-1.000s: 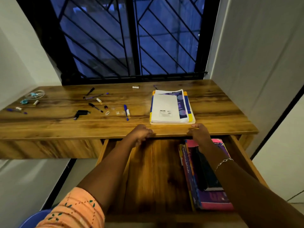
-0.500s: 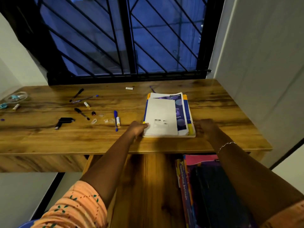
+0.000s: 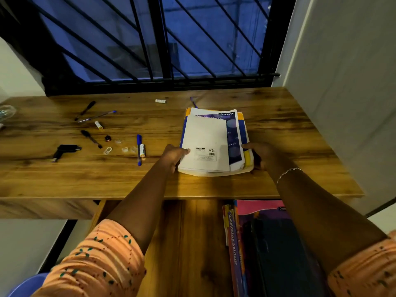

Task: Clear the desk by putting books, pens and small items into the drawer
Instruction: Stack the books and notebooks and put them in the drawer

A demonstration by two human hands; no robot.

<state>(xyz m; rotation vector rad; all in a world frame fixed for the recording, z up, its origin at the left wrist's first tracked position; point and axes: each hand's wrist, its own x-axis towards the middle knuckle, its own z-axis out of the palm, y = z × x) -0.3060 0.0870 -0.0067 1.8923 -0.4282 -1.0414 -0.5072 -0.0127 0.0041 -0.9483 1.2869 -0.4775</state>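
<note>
A stack of notebooks [image 3: 211,138] with a white spiral pad on top lies on the wooden desk [image 3: 278,129], right of the middle. My left hand [image 3: 172,156] grips the stack's near-left edge, and my right hand [image 3: 262,154] grips its near-right edge. The stack's front looks slightly raised. Below the desk edge the drawer [image 3: 192,243] stands open, with several books [image 3: 257,243] lying in its right half. Pens [image 3: 139,150], a battery [image 3: 141,150] and other small items are scattered on the desk's left half.
A black window grille [image 3: 158,43] runs behind the desk and a white wall [image 3: 342,71] closes the right side. A black adapter [image 3: 64,150] and a clear dish [image 3: 6,112] are at the far left. A blue seat edge [image 3: 27,284] shows bottom left.
Both hands left the desk's front edge over the drawer, reached forward, and closed on the two near edges of the notebook stack. The view moved closer to the desk.
</note>
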